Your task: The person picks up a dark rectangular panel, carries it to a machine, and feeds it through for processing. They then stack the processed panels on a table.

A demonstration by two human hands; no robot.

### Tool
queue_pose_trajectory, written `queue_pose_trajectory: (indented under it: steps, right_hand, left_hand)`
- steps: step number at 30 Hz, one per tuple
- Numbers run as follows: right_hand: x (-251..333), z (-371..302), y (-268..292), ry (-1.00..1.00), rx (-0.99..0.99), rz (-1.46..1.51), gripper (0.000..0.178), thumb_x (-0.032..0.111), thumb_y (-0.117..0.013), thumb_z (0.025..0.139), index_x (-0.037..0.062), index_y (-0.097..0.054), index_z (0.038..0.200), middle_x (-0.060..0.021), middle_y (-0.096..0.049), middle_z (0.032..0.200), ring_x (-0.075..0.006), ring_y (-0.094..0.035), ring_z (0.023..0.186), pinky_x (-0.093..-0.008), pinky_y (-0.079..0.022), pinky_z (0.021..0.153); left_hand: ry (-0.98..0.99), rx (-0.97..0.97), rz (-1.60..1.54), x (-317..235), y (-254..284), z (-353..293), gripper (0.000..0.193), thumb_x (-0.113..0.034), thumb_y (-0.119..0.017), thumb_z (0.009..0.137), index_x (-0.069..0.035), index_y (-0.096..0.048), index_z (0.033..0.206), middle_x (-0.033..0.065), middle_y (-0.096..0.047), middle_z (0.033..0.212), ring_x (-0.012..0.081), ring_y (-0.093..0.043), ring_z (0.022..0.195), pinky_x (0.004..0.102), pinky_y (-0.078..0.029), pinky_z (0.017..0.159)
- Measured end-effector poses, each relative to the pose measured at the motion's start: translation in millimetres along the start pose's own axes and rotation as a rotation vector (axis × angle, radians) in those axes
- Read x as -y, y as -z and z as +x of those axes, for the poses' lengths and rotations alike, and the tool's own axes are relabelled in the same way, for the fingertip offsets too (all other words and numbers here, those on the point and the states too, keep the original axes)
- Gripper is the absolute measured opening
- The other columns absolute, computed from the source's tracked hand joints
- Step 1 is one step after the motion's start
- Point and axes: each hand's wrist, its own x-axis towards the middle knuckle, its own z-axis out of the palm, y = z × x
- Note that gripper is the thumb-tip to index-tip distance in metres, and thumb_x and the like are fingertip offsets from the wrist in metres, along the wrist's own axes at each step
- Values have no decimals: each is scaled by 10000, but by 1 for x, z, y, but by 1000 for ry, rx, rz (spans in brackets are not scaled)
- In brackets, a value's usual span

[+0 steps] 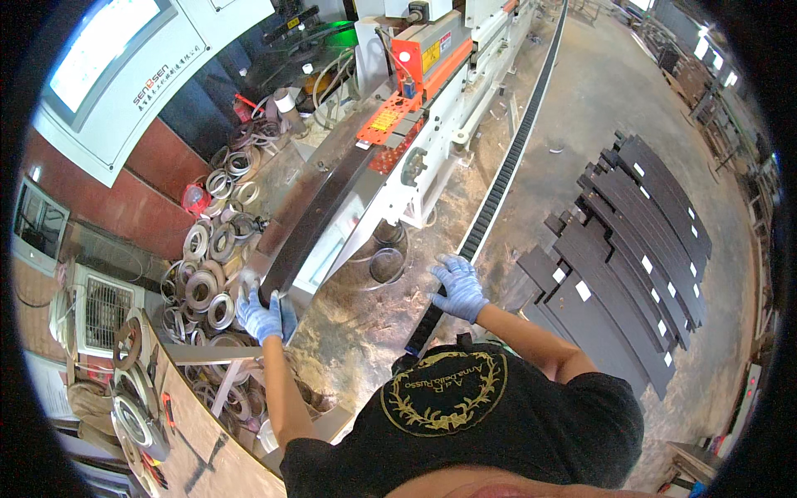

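Observation:
A long dark board (318,207) lies on the machine's bed, running away from me toward the orange guard. At its near end is my left hand (260,314), in a pale blue glove. Its fingers stretch forward beside the board's end, apart from the thumb; whether they press on it is hard to see. My right hand (459,287), gloved the same way, lies over the black roller rail (490,203) to the right of the machine, fingers stretched out and nothing seen in them.
The edge-banding machine (398,178) with its orange guard (386,120) stands ahead. Rolls of edge tape (202,289) crowd the left. A wooden table (199,423) with hand tools stands at the lower left. Stacked dark boards (614,274) with white labels lie to the right.

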Motion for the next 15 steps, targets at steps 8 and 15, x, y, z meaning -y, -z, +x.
queue_pose_trajectory:
  steps: [8,15]
  right_hand:
    - [53,133,-31,95,245,-136,794,487,-566,816,66,-288,1429,-153,-301,1477,-334,-251,1374,-462,-209,1109]
    - [104,238,-59,58,238,-170,956,599,-570,759,39,-220,1450,-236,-236,1480,-401,-175,1387,-498,-141,1121]
  left_hand:
    - [145,80,-18,49,2,-30,706,-401,-798,639,-184,-550,1263,172,-364,1428,355,-402,1260,421,-322,1061]
    - [289,89,-381,42,-17,-28,661,-129,-793,674,-90,-538,1282,151,-259,1483,285,-422,1254,351,-401,1015]
